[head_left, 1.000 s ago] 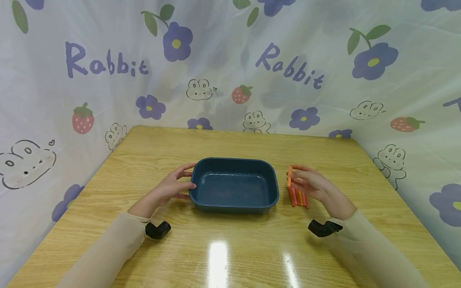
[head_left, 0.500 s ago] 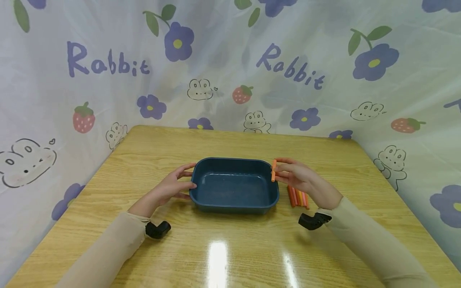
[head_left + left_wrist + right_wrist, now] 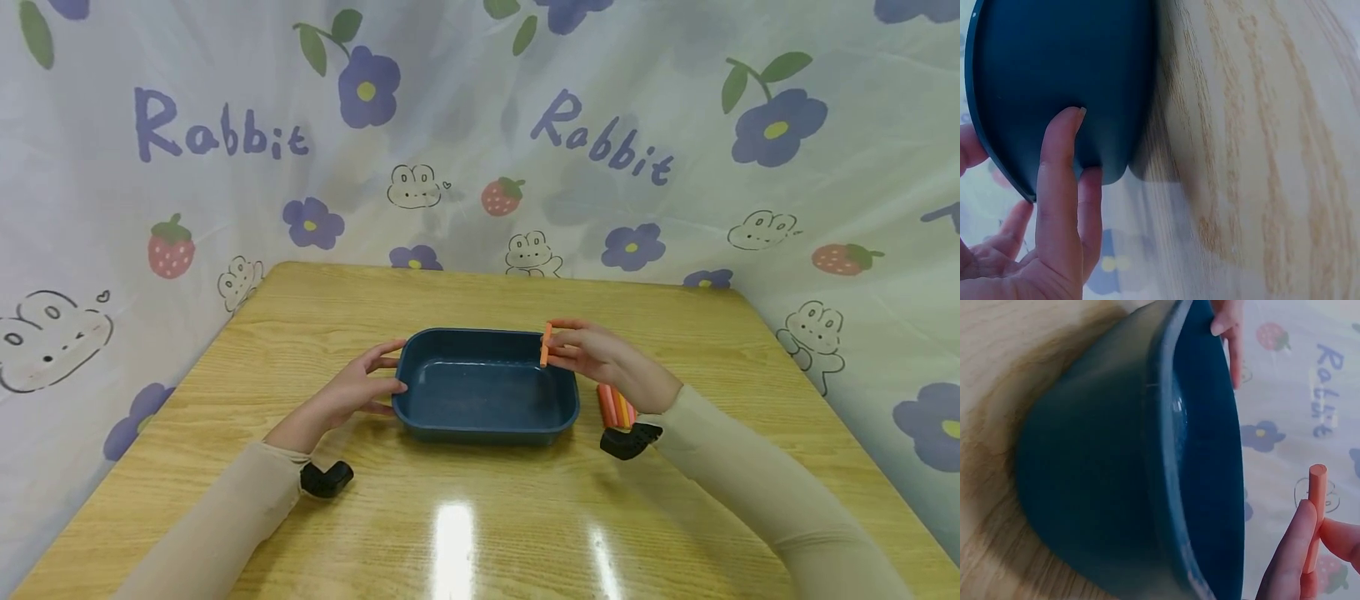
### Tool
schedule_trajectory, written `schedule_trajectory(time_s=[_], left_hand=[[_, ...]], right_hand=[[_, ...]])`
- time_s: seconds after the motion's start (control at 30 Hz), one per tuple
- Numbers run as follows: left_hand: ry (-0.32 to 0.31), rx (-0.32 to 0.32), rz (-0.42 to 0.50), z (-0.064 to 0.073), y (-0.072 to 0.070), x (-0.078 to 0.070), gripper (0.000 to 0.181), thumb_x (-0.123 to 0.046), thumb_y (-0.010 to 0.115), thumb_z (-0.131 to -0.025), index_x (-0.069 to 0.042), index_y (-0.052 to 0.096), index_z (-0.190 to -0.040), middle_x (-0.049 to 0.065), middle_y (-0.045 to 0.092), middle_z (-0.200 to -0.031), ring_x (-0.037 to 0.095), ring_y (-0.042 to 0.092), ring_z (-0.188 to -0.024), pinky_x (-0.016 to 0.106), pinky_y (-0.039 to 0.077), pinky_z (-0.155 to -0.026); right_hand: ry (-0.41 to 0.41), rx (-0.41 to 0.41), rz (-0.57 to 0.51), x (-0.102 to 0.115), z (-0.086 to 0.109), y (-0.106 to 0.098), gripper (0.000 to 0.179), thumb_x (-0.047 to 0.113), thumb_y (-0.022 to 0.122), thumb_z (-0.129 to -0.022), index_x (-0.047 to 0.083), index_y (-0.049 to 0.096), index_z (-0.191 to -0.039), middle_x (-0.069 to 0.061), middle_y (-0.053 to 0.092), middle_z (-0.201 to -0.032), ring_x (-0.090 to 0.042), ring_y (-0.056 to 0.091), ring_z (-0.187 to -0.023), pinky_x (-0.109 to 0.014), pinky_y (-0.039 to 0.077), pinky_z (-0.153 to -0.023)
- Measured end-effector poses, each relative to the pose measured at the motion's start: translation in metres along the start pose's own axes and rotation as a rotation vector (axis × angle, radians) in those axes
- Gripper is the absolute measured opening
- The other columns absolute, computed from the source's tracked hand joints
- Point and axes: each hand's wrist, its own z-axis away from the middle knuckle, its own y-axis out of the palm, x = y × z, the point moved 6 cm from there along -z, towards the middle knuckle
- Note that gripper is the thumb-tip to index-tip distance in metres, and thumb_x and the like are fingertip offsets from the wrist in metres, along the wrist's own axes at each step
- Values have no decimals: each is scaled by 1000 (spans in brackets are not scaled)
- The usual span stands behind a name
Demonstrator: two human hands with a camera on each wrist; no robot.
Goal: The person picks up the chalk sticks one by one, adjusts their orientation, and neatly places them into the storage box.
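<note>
A dark blue rectangular plastic tub (image 3: 486, 435) stands in the middle of the wooden table. My left hand (image 3: 358, 387) grips its left end, one fingertip over the rim and other fingers (image 3: 1057, 181) against the outer wall. Above the tub's far right corner, my right hand (image 3: 588, 350) pinches a short orange round stick (image 3: 546, 346) between thumb and fingers. In the right wrist view, the orange stick (image 3: 1316, 487) points upward, apart from the rim. Several red, pink and yellow sticks (image 3: 615, 407) lie side by side right of the tub, partly behind my right wrist.
The wooden table (image 3: 360, 533) extends around the tub on all sides. A white curtain (image 3: 465, 100) printed with rabbits, flowers and strawberries hangs behind and beside it. Black wrist mounts (image 3: 327, 479) sit at both beige sleeves.
My right hand has lifted the orange stick from beside the other sticks and carried it left, over the tub's far right corner. My left hand has stayed at the tub's left end.
</note>
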Motion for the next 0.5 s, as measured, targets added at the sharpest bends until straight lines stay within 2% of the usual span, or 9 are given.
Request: schedule_trajectory(time_s=[0.13, 0.33, 0.5], left_hand=[[-2, 0, -1, 0, -1, 1, 71, -2, 58, -88, -15, 23, -148, 25, 25, -142, 32, 58, -99, 49, 53, -74], [-5, -1, -10, -1, -1, 1, 71, -3, 59, -88, -16, 24, -148, 25, 26, -142, 31, 58, -100, 48, 53, -73], [-8, -3, -7, -1, -1, 0, 71, -3, 59, -88, -15, 24, -148, 25, 27, -141, 31, 58, -99, 49, 53, -74]], right_hand=[[11, -5, -2, 2, -7, 8, 60, -4, 46, -94, 6, 22, -147, -17, 37, -134, -31, 47, -118, -32, 47, -90], [29, 2, -6, 2, -18, 21, 58, -4, 46, -94, 6, 25, -146, -16, 36, -137, -24, 52, -103, -35, 43, -96], [32, 13, 19, 1, -28, 34, 56, -5, 47, -93, 5, 28, -145, -16, 40, -131, -28, 51, -107, -37, 43, -96]])
